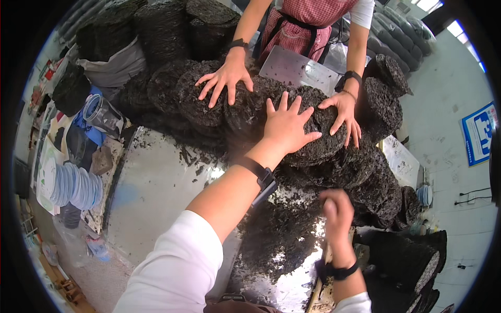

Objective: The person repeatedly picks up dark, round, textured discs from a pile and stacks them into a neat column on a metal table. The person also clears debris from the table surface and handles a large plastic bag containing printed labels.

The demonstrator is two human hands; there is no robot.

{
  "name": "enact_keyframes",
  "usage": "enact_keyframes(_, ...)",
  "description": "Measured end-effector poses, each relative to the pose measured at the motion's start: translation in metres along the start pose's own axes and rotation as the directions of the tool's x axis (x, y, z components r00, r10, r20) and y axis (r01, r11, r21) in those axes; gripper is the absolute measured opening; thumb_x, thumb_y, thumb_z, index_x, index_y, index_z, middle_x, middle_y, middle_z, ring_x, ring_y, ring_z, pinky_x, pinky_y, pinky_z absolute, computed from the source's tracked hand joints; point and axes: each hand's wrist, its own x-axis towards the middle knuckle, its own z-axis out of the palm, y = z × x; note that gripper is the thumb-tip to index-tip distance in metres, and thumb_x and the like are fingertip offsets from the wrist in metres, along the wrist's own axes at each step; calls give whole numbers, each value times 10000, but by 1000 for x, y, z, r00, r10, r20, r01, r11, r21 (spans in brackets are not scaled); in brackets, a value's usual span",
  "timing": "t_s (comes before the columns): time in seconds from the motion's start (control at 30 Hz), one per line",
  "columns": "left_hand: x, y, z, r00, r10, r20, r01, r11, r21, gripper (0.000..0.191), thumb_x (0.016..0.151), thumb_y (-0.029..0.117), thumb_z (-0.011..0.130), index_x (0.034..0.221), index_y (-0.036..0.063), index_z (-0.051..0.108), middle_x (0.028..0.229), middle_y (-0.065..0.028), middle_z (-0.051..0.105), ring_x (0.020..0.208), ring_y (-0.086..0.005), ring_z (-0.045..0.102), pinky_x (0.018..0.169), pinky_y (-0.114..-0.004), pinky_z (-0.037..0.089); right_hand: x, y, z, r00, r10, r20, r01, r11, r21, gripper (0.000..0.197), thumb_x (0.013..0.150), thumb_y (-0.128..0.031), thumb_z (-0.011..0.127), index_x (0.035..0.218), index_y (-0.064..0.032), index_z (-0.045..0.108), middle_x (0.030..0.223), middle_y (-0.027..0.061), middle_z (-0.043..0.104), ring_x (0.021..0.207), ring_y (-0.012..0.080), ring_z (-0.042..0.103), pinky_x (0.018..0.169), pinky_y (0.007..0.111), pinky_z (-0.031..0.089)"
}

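Note:
Round cakes of dark dried seaweed (317,150) lie piled across a metal-topped table (156,195). Fingers spread, my left hand (287,127) is laid palm down on the pile near its middle, holding nothing. My right hand (338,213) is blurred, lower right, over the near side of the table; its fingers look bent, and whether it holds anything cannot be told. Loose dark flakes (278,234) cover the metal in front of me. Across the pile, another person in a red checked apron (297,23) rests both hands on the cakes, one on each side of my left hand.
At left stand a clear plastic jar (102,115) and a stack of bluish-white discs (76,186). Tall dark seaweed stacks (160,35) rise behind. A metal sheet (299,70) lies before the other person. More dark stacks (395,258) stand at lower right, near a tiled wall (450,168).

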Motion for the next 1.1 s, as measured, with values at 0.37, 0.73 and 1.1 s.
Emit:
enact_keyframes(0.37, -5, -3, 1, 999, -47, 21, 50, 979, -198, 643, 800, 563, 475, 1323, 200, 395, 1402, -125, 318, 1339, -348, 147, 1014, -618, 138, 253, -75, 76, 945, -10, 328, 168, 873, -457, 239, 801, -195, 531, 953, -24, 597, 881, 195, 610, 827, 356, 583, 717, 417, 456)
enact_keyframes(0.73, 17, 0, 42, 993, -100, -63, 116, 712, 693, 664, 807, 578, 383, 1376, 247, 296, 1443, -74, 258, 1352, -290, 143, 1026, -606, 141, 287, -150, 192, 740, -614, 275, 662, 737, -138, 419, 848, -291, 555, 1179, -40, 496, 1242, 204, 431, 1134, 326, 442, 934, 350, 360)
enact_keyframes(1.1, 17, -10, -3, 991, -2, -136, -24, 982, -190, 610, 832, 582, 398, 1280, 172, 450, 1392, -120, 344, 1324, -326, 226, 1033, -567, 145, -3, -12, -39, 993, -18, -119, -28, 927, -373, 682, 720, -17, 617, 1338, -57, 330, 1437, 146, 245, 1316, 291, 260, 1057, 392, 224)
